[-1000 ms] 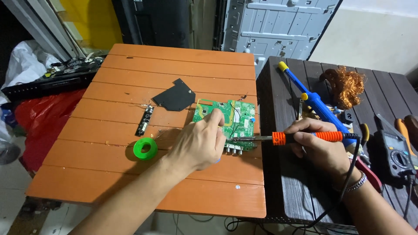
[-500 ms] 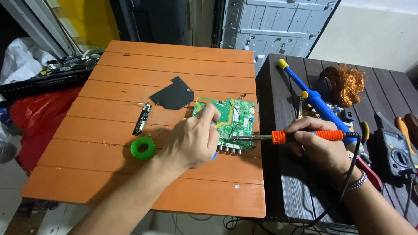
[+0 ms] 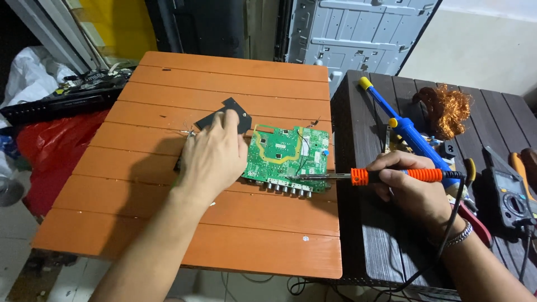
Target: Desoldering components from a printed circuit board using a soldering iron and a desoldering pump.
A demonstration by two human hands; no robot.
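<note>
While gripped by right-hand fingers point(image 3: 391, 170), soldering iron point(image 3: 358, 177) over circuit board point(image 3: 285, 156).

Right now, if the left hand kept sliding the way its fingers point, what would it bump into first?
The left hand points up and away across the orange table. Its fingers already reach the flat black piece, so that would likely be first. Whether they touch it is unclear from this one view.

light even and fairly bright from overhead; i see a soft shadow left of the left hand point(image 3: 211, 159) on the orange table point(image 3: 168, 235). corners dim, edges bowed by wide lens, focus sharp.
</note>
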